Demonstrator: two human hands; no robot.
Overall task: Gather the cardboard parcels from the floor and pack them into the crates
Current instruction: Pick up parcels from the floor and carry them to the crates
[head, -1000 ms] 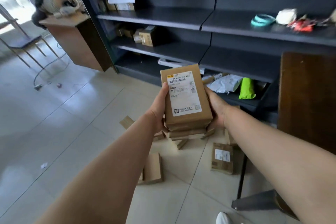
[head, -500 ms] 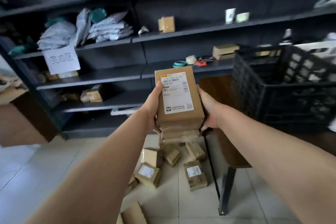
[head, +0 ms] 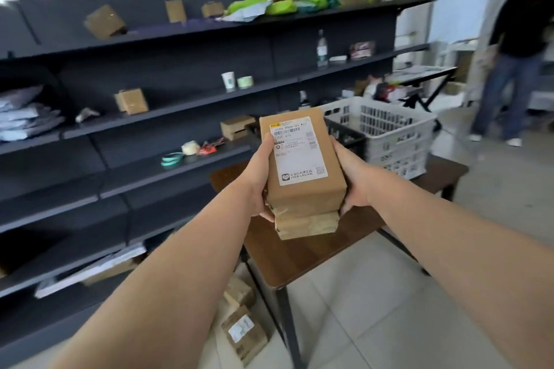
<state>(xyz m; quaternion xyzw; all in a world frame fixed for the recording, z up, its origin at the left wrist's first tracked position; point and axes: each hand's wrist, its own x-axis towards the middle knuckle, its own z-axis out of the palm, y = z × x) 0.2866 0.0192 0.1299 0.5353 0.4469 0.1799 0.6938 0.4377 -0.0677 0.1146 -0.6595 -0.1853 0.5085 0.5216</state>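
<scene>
The left hand (head: 257, 180) and right hand (head: 353, 180) grip a stack of brown cardboard parcels (head: 302, 165), the top one white-labelled, above the dark brown wooden table (head: 299, 257). A white slatted plastic crate (head: 389, 135) and a black plastic crate (head: 344, 136) sit at the table's far end. More brown labelled parcels (head: 242, 335) lie on the floor beside the table's near leg.

Beyond the gripped parcel stack (head: 302, 159), to its right, the white crate (head: 389, 141) is sitting open-topped; shelving (head: 150, 117) is crowding the left, the table (head: 299, 255) spreading underneath.
</scene>
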